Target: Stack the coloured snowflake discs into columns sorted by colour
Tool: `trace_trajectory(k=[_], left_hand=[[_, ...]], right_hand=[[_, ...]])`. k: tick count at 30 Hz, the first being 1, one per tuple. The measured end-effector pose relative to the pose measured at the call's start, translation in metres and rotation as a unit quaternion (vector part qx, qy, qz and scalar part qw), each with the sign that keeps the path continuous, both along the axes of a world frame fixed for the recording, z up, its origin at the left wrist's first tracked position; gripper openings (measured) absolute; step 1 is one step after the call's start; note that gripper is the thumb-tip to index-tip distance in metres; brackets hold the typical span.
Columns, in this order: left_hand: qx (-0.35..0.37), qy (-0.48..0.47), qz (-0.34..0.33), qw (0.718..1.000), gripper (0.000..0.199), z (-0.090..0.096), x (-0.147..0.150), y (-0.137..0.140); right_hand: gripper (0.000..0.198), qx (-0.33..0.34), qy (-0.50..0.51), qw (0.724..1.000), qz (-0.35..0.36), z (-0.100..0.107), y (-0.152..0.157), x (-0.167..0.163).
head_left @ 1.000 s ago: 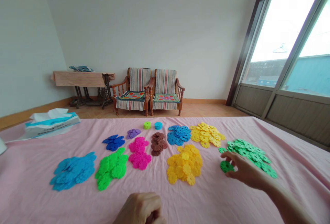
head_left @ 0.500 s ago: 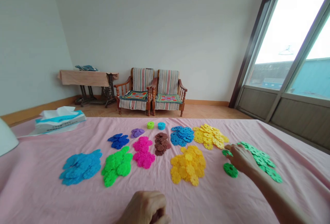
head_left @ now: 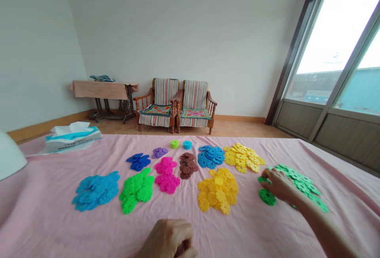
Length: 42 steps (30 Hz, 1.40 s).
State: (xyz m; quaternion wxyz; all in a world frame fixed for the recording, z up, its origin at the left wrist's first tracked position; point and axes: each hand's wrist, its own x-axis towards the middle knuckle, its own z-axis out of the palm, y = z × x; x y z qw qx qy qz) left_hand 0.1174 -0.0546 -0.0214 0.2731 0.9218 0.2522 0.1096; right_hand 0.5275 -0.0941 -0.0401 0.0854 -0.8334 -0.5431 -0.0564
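At the bottom middle, my left hand (head_left: 169,238) rests on the pink cloth with its fingers curled in. The inside of that fist is hidden, so whatever it may hold does not show. On the right, my right hand (head_left: 279,184) reaches over the green plastic snowflake discs (head_left: 299,179). Its fingers are bent down and closed on a green disc (head_left: 261,179) at the pile's left edge, mostly covered by the fingertips. Just below the fingers lies a separate green disc (head_left: 267,197). A yellow disc pile (head_left: 218,190) lies between my two hands.
More discs lie sorted by colour: light blue (head_left: 96,190), bright green (head_left: 137,190), pink (head_left: 167,174), brown (head_left: 187,165), blue (head_left: 210,156) and yellow (head_left: 243,157). A tissue pack (head_left: 73,137) sits at the far left of the pink cloth (head_left: 118,234). Two chairs (head_left: 194,113) stand beyond.
The view has shifted slightly, moving everything a little to the right in the picture. My right hand has bent its fingers further over the green discs. My left hand has stayed put.
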Motion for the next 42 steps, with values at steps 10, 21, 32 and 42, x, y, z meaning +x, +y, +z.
trace_trajectory(k=[10,21,32,42], left_hand=[[0.002,0.003,0.0,1.0,0.017,0.0,-0.001,0.0],[0.02,-0.013,0.021,0.999,0.019,-0.001,0.0,-0.007],[0.017,-0.003,0.002,1.0,0.017,0.0,0.0,-0.002],[0.029,-0.006,0.014,0.999,0.019,-0.002,-0.001,-0.005]], right_hand=[[0.017,0.063,0.1,0.992,0.048,-0.003,0.001,0.012],[0.028,0.043,0.274,0.953,0.122,0.024,-0.025,0.008],[0.02,-0.015,0.311,0.942,0.122,0.024,-0.033,-0.003],[0.022,-0.002,0.262,0.959,0.109,0.031,-0.036,-0.006]])
